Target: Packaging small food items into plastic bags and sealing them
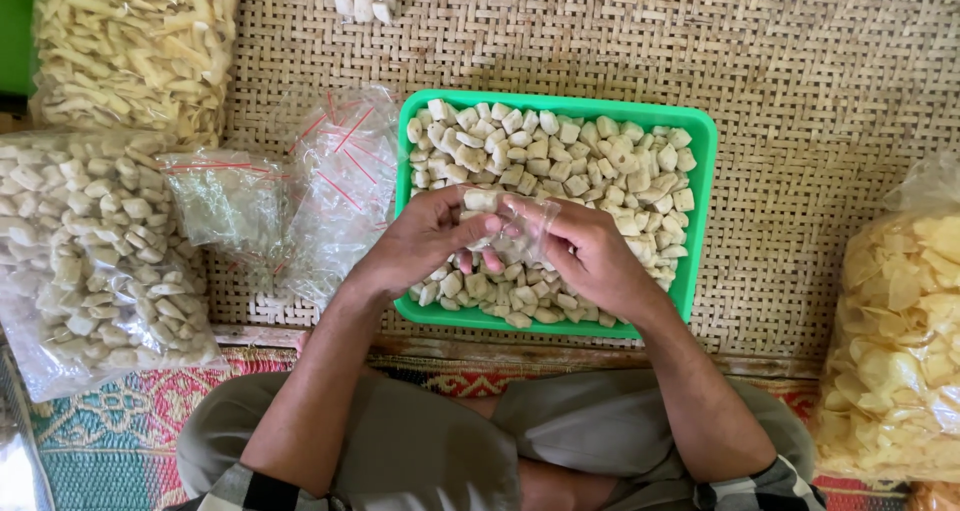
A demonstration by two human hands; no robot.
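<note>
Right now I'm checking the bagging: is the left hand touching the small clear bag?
Touching. The head view shows the left hand and right hand both pinching the small clear bag over the green tray.

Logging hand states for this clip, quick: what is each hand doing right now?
Left hand: closed on a pale snack piece at the mouth of the small clear bag.
Right hand: closed, gripping that bag.

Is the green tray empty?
No, the green tray is filled with pale cracker pieces under both hands.
</note>
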